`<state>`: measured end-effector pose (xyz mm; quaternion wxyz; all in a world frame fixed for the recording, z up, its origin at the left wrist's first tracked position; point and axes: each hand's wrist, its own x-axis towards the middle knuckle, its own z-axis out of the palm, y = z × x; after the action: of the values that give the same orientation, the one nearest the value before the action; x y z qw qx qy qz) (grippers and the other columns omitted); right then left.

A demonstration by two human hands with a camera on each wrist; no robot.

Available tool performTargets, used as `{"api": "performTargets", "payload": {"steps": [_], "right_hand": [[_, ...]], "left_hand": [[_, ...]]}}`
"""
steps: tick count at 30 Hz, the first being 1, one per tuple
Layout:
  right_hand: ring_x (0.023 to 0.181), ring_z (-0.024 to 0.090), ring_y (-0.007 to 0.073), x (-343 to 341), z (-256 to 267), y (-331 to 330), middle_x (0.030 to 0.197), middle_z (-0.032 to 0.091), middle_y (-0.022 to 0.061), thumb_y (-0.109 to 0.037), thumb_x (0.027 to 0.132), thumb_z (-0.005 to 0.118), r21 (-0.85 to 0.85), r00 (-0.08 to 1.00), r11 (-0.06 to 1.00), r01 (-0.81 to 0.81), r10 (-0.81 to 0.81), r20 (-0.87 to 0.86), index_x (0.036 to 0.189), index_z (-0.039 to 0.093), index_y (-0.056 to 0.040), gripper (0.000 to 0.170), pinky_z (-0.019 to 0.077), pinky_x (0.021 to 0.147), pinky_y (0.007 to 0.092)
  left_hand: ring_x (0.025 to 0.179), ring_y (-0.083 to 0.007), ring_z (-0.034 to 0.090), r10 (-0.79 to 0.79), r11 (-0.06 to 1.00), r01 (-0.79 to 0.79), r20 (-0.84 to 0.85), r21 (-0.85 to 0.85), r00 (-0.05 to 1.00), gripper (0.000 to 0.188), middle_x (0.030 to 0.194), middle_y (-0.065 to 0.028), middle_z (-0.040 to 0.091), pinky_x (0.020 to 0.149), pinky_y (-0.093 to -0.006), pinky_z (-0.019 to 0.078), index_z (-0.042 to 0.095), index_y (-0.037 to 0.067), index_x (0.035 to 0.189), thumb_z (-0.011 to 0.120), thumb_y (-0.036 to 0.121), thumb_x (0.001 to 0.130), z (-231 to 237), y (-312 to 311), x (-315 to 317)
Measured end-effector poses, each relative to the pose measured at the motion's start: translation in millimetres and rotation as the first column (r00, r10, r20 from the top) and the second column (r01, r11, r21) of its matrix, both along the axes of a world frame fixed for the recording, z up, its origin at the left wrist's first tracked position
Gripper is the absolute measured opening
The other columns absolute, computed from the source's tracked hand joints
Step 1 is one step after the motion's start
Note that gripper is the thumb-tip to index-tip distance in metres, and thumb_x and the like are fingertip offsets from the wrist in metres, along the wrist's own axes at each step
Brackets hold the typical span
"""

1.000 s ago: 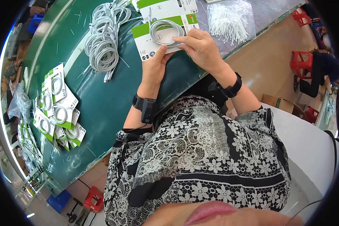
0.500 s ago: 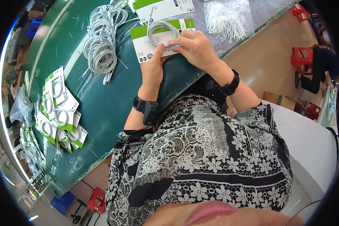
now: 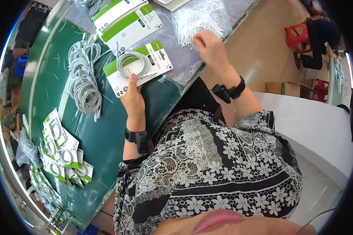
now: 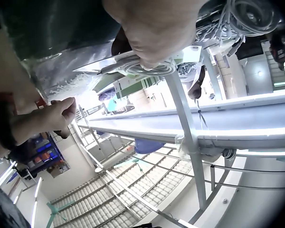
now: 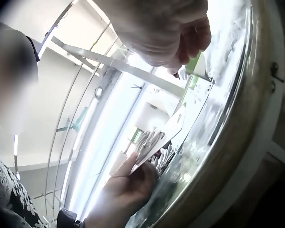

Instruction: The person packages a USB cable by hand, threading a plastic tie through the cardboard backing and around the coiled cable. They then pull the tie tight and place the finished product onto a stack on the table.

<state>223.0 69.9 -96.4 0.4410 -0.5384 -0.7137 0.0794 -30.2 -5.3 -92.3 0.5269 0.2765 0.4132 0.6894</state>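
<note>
My left hand (image 3: 133,102) grips the lower corner of a green-and-white packaging card (image 3: 152,58), thumb on its front. A coiled grey-white USB-C cable (image 3: 119,64) lies against that card, with the thumb at the coil's lower edge and one plug pointing right. My right hand (image 3: 212,51) is apart from the card, with bent fingers at the near edge of a clear bag of thin white ties (image 3: 188,25). In the right wrist view, the right fingers (image 5: 192,45) curl inward; I cannot tell whether they pinch a tie.
More flat cards (image 3: 123,23) lie beyond the held one. A bundle of coiled cables (image 3: 84,78) lies to the left on the green table (image 3: 110,145). Several carded cables (image 3: 66,156) are piled at the left. The table edge (image 3: 184,88) runs close to my body.
The right hand has left the coil and card and moved right to the bag of ties. The left hand still holds the card with the cable. The head view has shifted.
</note>
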Motion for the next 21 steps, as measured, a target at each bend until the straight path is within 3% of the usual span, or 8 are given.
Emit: {"api": "performTargets", "payload": {"steps": [1,4,8,13,17,20,21], "right_hand": [[0.068,0.061,0.0258,6.4,-0.1,4.0,0.088,0.060,0.0079,-0.012,0.082,0.067,-0.001,1.000,1.000,0.003,-0.003,0.000,0.088,0.063,-0.0086,0.008,0.0488,0.060,0.0328],[0.069,0.062,0.0267,15.7,3.8,13.1,0.084,0.059,0.0066,-0.014,0.083,0.065,-0.051,0.961,0.986,0.162,-0.145,0.235,0.083,0.062,-0.0084,0.007,0.0495,0.059,0.0342],[0.072,0.063,0.0273,10.7,-1.2,20.2,0.083,0.058,0.0057,-0.017,0.084,0.064,-0.109,0.909,0.970,0.215,-0.158,0.385,0.082,0.061,-0.0089,0.009,0.0495,0.059,0.0356],[0.069,0.062,0.0302,17.2,13.4,12.1,0.084,0.057,0.0072,-0.020,0.084,0.064,-0.091,0.930,0.973,0.210,-0.170,0.327,0.083,0.059,-0.0106,0.011,0.0508,0.059,0.0383],[0.072,0.062,0.0297,26.7,17.2,6.7,0.082,0.059,0.0064,-0.021,0.083,0.065,-0.214,0.981,0.971,0.102,-0.062,0.184,0.082,0.061,-0.0115,0.010,0.0495,0.060,0.0377],[0.071,0.061,0.0304,24.1,8.3,20.0,0.083,0.061,0.0064,-0.020,0.083,0.065,0.005,0.980,0.998,0.069,-0.069,0.185,0.082,0.061,-0.0103,0.011,0.0494,0.060,0.0383],[0.071,0.061,0.0304,22.6,5.8,21.9,0.083,0.061,0.0064,-0.020,0.083,0.065,0.006,0.981,0.998,0.070,-0.070,0.181,0.082,0.061,-0.0103,0.011,0.0494,0.060,0.0383]], "left_hand": [[0.107,-0.0194,0.057,-0.011,1.000,0.011,-0.004,-0.002,1.000,0.047,0.123,-0.0101,0.053,0.087,-0.0315,0.0537,0.038,0.001,0.133,0.057,0.001,0.091,-1.0,0.8,0.7],[0.107,-0.0196,0.058,-0.028,1.000,0.028,-0.022,-0.005,0.999,0.046,0.123,-0.0102,0.053,0.086,-0.0326,0.0551,0.038,0.002,0.133,0.057,0.002,0.091,-2.8,1.2,1.8],[0.107,-0.0196,0.058,-0.021,0.999,0.020,-0.023,-0.026,1.000,0.046,0.123,-0.0101,0.053,0.085,-0.0329,0.0558,0.039,0.003,0.133,0.057,0.002,0.091,-3.8,0.5,-0.2],[0.108,-0.0203,0.058,-0.045,0.999,0.045,0.012,-0.025,0.999,0.046,0.123,-0.0104,0.053,0.086,-0.0340,0.0559,0.038,0.004,0.134,0.056,0.004,0.092,-1.5,1.1,-0.4],[0.109,-0.0208,0.058,-0.058,0.998,0.061,0.080,-0.033,0.995,0.045,0.123,-0.0106,0.053,0.087,-0.0351,0.0555,0.038,0.004,0.134,0.056,0.005,0.092,1.9,1.1,3.7],[0.109,-0.0211,0.058,-0.075,0.996,0.080,0.129,-0.029,0.989,0.046,0.123,-0.0105,0.053,0.088,-0.0360,0.0549,0.038,0.005,0.134,0.056,0.005,0.092,2.5,-1.1,7.7],[0.110,-0.0210,0.058,-0.092,0.995,0.097,0.121,-0.033,0.988,0.045,0.124,-0.0105,0.053,0.088,-0.0360,0.0548,0.038,0.005,0.134,0.056,0.006,0.092,3.2,-2.4,10.5]]}}
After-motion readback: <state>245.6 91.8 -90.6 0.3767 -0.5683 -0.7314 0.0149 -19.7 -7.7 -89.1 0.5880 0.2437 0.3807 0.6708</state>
